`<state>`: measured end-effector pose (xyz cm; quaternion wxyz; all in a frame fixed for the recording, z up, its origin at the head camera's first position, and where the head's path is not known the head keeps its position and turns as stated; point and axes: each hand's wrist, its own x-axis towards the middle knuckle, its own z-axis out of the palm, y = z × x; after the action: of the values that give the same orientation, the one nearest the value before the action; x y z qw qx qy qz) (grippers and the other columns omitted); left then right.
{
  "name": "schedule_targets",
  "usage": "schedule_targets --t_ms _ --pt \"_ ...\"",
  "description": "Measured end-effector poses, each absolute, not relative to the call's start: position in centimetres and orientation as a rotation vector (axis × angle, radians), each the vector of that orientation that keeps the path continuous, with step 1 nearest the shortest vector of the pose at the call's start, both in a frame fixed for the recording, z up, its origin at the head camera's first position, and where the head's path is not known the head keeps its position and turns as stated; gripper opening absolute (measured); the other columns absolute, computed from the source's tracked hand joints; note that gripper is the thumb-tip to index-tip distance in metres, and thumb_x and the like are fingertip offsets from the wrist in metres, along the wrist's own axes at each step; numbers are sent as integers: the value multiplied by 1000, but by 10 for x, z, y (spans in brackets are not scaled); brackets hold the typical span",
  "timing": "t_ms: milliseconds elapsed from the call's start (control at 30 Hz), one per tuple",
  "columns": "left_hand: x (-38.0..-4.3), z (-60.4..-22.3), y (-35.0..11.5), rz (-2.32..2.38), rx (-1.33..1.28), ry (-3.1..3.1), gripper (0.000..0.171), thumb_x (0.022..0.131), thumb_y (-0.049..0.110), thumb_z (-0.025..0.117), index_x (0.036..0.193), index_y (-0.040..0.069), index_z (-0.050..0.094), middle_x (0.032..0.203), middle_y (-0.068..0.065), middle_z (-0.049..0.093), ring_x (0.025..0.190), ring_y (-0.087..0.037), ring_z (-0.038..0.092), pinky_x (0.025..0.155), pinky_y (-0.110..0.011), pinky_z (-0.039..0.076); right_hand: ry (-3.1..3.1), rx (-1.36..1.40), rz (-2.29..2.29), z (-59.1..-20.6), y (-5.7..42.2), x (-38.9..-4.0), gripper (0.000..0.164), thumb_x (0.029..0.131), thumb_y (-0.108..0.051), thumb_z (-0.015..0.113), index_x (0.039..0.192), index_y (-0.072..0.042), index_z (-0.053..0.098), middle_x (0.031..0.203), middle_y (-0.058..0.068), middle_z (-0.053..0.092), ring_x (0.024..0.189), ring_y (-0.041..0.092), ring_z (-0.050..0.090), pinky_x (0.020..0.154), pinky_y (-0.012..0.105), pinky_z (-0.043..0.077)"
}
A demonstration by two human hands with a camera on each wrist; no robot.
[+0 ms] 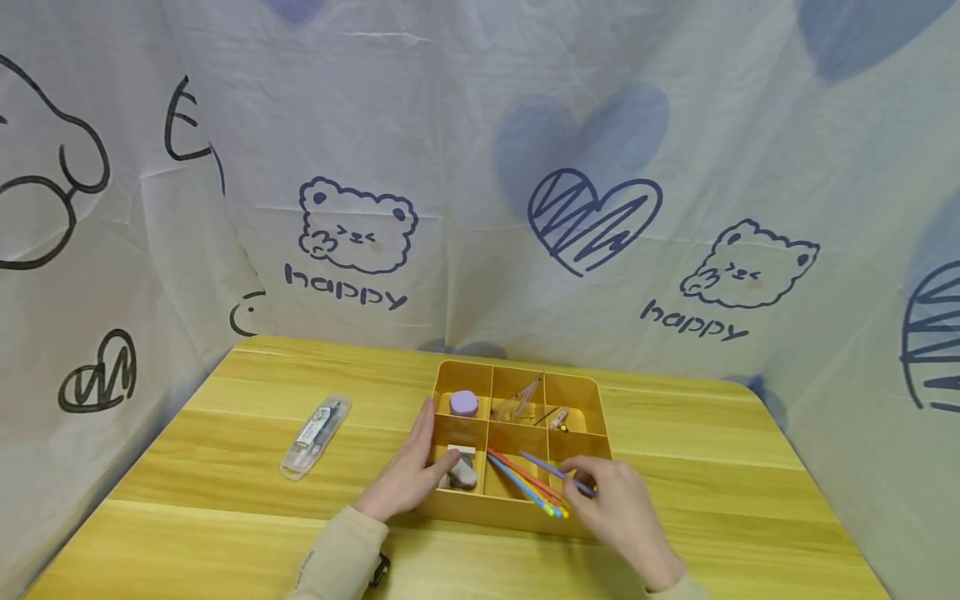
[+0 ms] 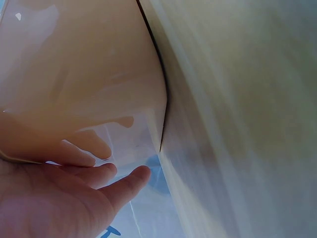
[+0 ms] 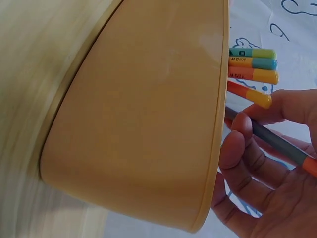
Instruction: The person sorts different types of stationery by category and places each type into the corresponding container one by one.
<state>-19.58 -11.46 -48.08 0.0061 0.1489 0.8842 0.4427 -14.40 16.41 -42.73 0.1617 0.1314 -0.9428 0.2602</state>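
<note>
A yellow-orange divided organizer box (image 1: 487,510) stands on the table. My left hand (image 1: 405,475) holds its left side, thumb over the rim and fingers along the outer wall, as the left wrist view shows. My right hand (image 1: 618,508) pinches a slim pencil (image 1: 540,464) at the front right; it looks purple in the head view, grey with an orange end in the right wrist view. Beside it, several coloured pencils (image 1: 517,477) lean in the front middle compartment, their ends (image 3: 252,74) sticking out over the rim. Erasers (image 1: 462,473) lie in the front left compartment, under my left thumb.
The back compartments hold a purple rounded object (image 1: 463,403), a set square (image 1: 517,402) and a small pinkish item (image 1: 558,418). To the left, a clear case (image 1: 315,437) with something dark inside lies on the wooden table (image 1: 195,483). A printed cloth (image 1: 465,150) hangs behind the table.
</note>
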Motion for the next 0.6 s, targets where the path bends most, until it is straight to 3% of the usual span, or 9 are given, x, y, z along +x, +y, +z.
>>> schedule_targets --t_ms 433,600 --pt "-196 -481 -115 1382 469 2780 85 104 29 54 161 0 -2 170 -21 -2 157 -38 11 127 -54 16 -2783 333 746 -426 154 -146 11 84 -7 69 87 -14 78 55 -15 51 49 -1 37 48 19 28" --pt "-196 -481 -114 1378 472 2784 84 104 29 54 161 0 -2 170 -21 -2 157 -38 10 127 -54 16 -2771 356 812 -428 155 -145 8 90 -19 73 90 -14 78 58 -16 56 50 -3 41 48 17 32"
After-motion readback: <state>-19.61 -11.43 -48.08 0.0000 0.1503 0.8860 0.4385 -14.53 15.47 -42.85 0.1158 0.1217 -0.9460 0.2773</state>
